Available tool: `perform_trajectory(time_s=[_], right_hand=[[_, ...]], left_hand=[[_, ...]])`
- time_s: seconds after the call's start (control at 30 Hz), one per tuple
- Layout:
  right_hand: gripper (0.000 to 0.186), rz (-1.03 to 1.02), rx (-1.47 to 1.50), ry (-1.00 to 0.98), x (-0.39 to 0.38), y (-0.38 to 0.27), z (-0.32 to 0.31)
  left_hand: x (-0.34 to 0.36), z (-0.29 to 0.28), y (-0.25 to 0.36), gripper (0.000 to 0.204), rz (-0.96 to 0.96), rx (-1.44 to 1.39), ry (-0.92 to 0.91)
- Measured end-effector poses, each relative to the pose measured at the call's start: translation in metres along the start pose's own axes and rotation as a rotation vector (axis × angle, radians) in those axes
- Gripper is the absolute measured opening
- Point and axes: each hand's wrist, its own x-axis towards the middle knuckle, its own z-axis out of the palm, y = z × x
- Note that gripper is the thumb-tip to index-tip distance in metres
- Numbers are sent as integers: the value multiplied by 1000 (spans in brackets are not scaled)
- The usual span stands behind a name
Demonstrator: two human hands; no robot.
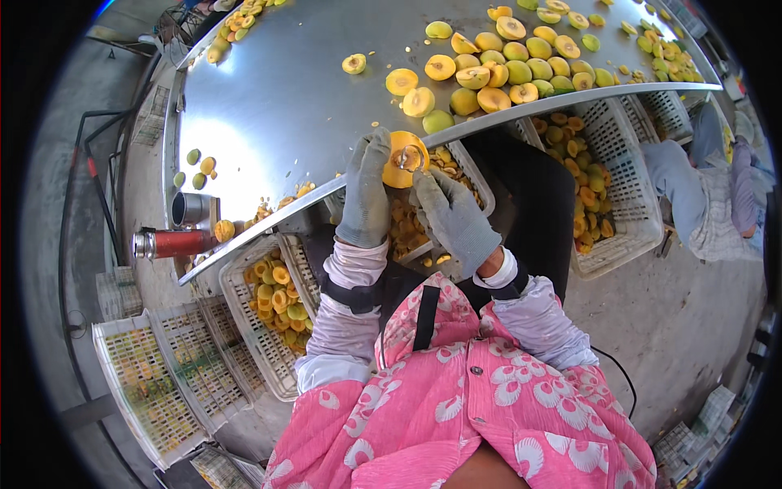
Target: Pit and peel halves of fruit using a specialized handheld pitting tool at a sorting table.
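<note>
A halved yellow peach [395, 174], cut face up, is held over the table's near edge by my left hand [366, 191]. This hand wears a grey glove, its fingers closed on the fruit's left side. My right hand [459, 216], gloved alike, is closed just right of and below the fruit. From its fingertips a small shiny metal tool [408, 157], apparently a pitting spoon, reaches into the middle of the cut face. The tool's handle is hidden in the glove. Below my hands, a white crate [485, 193] holds cut peach pieces.
Whole and halved peaches [493, 65] lie across the metal table [293, 90]. A red flask [175, 243] and metal cup [189, 209] stand at its left edge. Fruit-filled crates [627, 179] flank my legs; stacked crates [155, 383] stand lower left. Another person [692, 183] sits at right.
</note>
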Motion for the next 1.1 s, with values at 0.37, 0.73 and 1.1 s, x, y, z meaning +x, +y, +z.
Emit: perform_trajectory(time_s=[0.37,0.73,1.1], right_hand=[[39,-123,-9,-124,-35,17,13],[53,486,360,-563,-57,-2,4],[50,694,755,-866,-40,16,-13]], left_hand=[[-48,26,16,40,301,109,71],[-55,15,-3,31,463,374,171],[-46,4,-26,34,308,217,2]])
